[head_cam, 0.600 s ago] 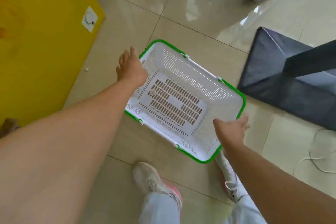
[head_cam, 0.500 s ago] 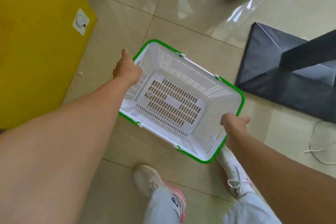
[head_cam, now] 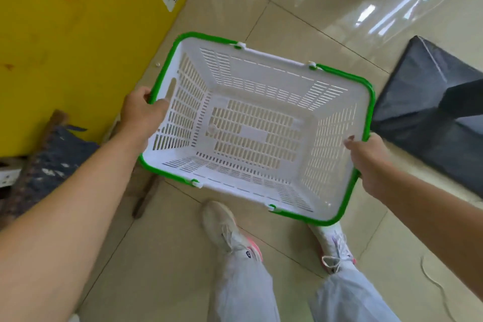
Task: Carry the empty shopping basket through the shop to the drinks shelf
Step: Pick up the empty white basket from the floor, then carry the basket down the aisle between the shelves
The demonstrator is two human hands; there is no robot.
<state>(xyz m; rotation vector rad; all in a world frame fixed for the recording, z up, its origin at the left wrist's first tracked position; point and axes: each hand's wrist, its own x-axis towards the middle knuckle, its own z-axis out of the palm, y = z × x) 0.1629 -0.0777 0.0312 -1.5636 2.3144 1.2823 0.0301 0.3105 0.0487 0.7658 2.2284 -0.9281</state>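
Head view: the empty white shopping basket (head_cam: 258,136) with its green rim hangs above the tiled floor (head_cam: 183,256), between both hands. The left hand (head_cam: 142,112) grips one short end, the right hand (head_cam: 366,157) the other. A yellow panel (head_cam: 78,34) stands beyond the left hand.

I see the shopping basket (head_cam: 261,102) held up off the tiled floor, its open top facing me. It is white slotted plastic with a green rim, rectangular, and empty. It sits slightly skewed, its left short end nearer the yellow panel. My left hand (head_cam: 141,112) and right hand (head_cam: 366,157) grip its two short ends.
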